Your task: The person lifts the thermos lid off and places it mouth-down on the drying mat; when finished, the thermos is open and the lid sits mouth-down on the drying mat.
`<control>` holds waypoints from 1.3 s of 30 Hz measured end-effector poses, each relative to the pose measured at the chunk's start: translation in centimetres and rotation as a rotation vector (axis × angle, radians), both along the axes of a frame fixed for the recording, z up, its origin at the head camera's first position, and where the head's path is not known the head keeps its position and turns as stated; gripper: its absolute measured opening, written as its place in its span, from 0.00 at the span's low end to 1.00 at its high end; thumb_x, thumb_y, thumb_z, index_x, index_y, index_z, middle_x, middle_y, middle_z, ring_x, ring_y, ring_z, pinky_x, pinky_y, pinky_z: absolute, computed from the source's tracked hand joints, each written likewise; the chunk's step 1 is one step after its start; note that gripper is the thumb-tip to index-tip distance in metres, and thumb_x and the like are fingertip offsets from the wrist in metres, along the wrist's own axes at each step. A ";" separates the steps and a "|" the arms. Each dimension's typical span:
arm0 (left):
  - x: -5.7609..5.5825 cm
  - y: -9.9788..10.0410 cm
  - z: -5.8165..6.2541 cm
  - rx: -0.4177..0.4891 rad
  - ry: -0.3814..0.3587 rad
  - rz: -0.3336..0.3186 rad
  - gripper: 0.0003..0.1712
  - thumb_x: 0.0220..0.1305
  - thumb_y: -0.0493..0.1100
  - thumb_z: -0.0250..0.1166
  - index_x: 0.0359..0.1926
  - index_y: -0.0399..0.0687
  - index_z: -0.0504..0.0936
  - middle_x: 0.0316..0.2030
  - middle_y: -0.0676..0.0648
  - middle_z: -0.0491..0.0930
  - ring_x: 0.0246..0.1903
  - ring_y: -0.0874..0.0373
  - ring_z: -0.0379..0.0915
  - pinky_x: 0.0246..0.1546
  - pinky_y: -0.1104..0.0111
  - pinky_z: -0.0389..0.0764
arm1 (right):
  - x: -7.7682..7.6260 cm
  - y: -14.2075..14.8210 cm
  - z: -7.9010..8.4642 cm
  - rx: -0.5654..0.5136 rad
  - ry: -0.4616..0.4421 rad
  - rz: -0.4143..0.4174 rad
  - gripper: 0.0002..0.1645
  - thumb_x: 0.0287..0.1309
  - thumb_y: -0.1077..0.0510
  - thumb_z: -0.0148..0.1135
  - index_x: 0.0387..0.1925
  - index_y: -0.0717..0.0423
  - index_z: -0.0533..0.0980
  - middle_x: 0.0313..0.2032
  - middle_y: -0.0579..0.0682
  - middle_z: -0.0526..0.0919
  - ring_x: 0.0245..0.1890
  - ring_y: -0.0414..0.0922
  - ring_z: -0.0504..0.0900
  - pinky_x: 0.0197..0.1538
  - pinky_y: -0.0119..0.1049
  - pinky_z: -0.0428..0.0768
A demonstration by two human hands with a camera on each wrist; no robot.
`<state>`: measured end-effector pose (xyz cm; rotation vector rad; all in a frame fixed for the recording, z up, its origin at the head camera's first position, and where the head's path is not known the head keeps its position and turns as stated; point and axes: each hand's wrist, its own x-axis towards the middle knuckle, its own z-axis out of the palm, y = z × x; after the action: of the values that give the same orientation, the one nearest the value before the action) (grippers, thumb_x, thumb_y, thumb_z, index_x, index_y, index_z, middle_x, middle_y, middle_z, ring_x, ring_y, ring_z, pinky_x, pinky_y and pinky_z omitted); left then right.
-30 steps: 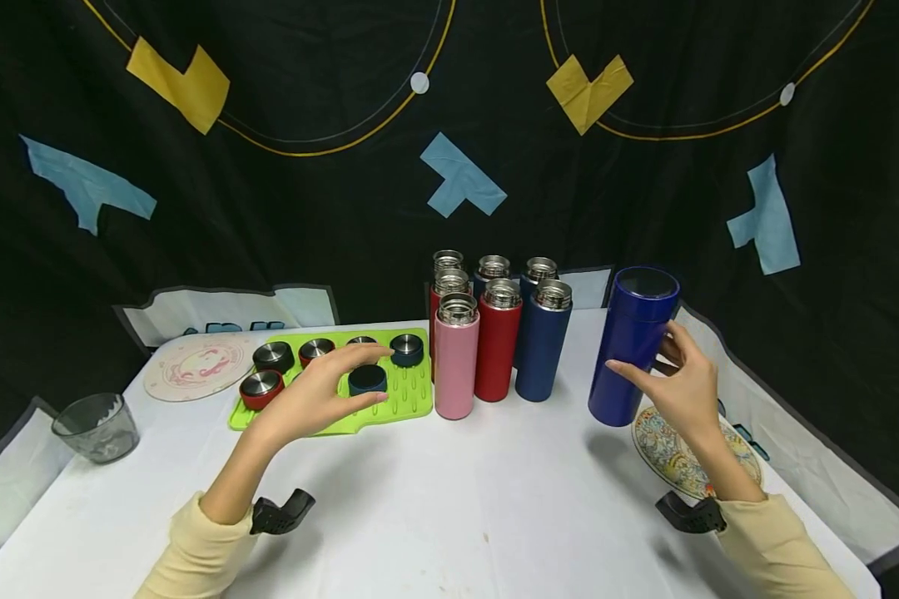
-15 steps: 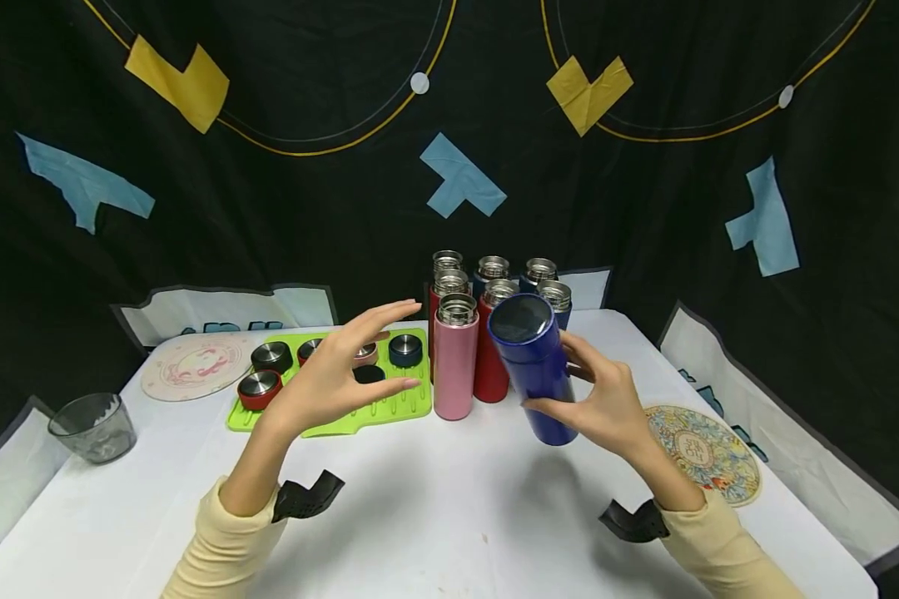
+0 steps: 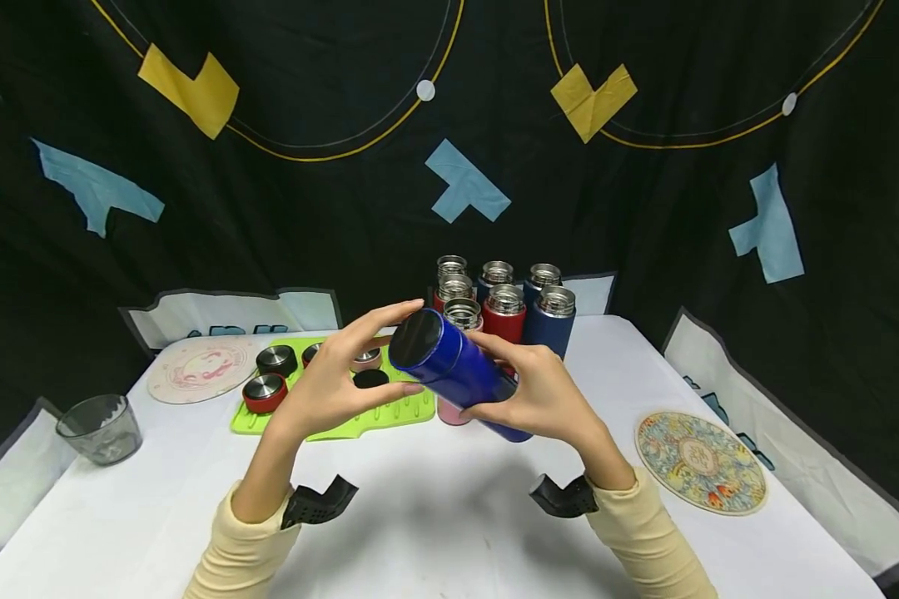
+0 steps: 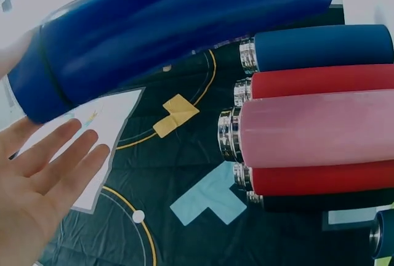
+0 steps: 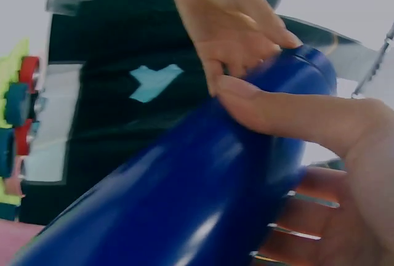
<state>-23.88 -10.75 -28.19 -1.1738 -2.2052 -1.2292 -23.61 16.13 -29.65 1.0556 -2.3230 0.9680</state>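
Note:
A blue thermos bottle [image 3: 457, 366] with a dark-topped lid is held in the air above the table, tilted so its lid end points up and left. My right hand [image 3: 539, 387] grips its body, thumb on the near side. At the lid end, my left hand [image 3: 330, 374] has its fingers spread and fairly straight around the lid [image 3: 417, 337]; whether they touch it is hard to tell. Behind the bottle stand several lidless bottles: a pink bottle [image 4: 308, 132], a red bottle [image 3: 504, 312] and a navy bottle [image 3: 553, 320] among them, steel necks showing.
On the left, a green drying mat [image 3: 400, 408] bears several lids, including a red lid [image 3: 265, 393] and a black lid [image 3: 276, 360]. A glass cup [image 3: 101, 428] stands at the left edge. Round mats lie at the back left [image 3: 208, 370] and right [image 3: 700, 462].
My right hand has carried the blue thermos bottle leftward from the right side and tipped its lid end toward my left hand. The left hand has shifted slightly right and remains spread.

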 end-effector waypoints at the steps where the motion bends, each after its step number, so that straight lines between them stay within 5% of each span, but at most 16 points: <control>1: 0.1 0.0 0.0 0.001 0.009 -0.004 0.48 0.50 0.39 0.76 0.71 0.57 0.64 0.67 0.51 0.65 0.60 0.49 0.69 0.46 0.51 0.81 | 0.0 -0.2 0.1 0.018 -0.004 -0.003 0.49 0.33 0.54 0.84 0.62 0.53 0.73 0.50 0.54 0.83 0.46 0.49 0.83 0.48 0.44 0.83; 8: 0.4 -0.1 0.2 -0.050 0.087 -0.050 0.46 0.47 0.38 0.78 0.68 0.51 0.68 0.62 0.49 0.70 0.60 0.52 0.69 0.48 0.56 0.81 | 0.0 0.1 0.5 0.134 0.022 -0.013 0.51 0.32 0.49 0.84 0.63 0.50 0.73 0.50 0.52 0.83 0.47 0.49 0.82 0.49 0.45 0.82; 18: 0.0 0.2 0.0 -0.019 0.090 -0.037 0.43 0.44 0.36 0.79 0.63 0.47 0.72 0.58 0.46 0.72 0.57 0.50 0.71 0.48 0.60 0.81 | -1.2 1.2 0.2 0.011 0.027 0.163 0.49 0.35 0.57 0.83 0.64 0.52 0.72 0.56 0.51 0.79 0.53 0.51 0.79 0.53 0.47 0.80; 39: 0.0 0.5 -0.6 0.070 0.152 0.016 0.42 0.35 0.38 0.83 0.57 0.44 0.78 0.52 0.47 0.80 0.49 0.52 0.78 0.38 0.64 0.84 | -0.3 1.5 0.4 0.053 0.099 0.107 0.49 0.36 0.62 0.82 0.64 0.52 0.71 0.59 0.53 0.77 0.57 0.51 0.77 0.55 0.50 0.78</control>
<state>-23.90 -10.24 -28.79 -1.1792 -2.0410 -1.1612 -23.93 17.60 -29.28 1.2310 -2.2426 0.8767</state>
